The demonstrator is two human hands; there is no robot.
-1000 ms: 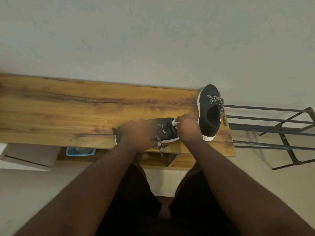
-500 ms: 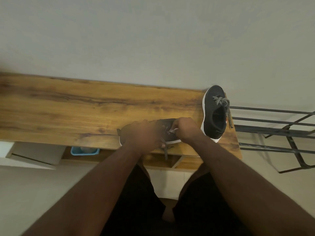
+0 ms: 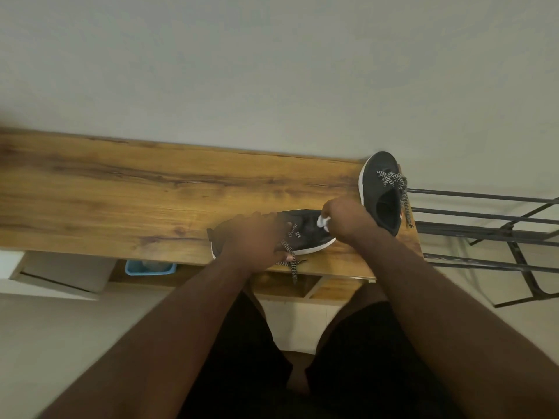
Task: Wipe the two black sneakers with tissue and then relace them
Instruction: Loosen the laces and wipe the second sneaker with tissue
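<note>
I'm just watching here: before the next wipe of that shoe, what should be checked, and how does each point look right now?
1. Near sneaker steadied: ok, the left hand grips its heel end.
2. Tissue in hand: ok, the right hand pinches it against the toe part.
3. Sneaker fully on the table: ok, though it lies close to the front edge.
4. Loose lace clear of the wiping: ok, it hangs over the table edge.
5. Second sneaker secure: cannot tell, it sits at the table's right end.
6. Tissue clean enough: cannot tell.
</note>
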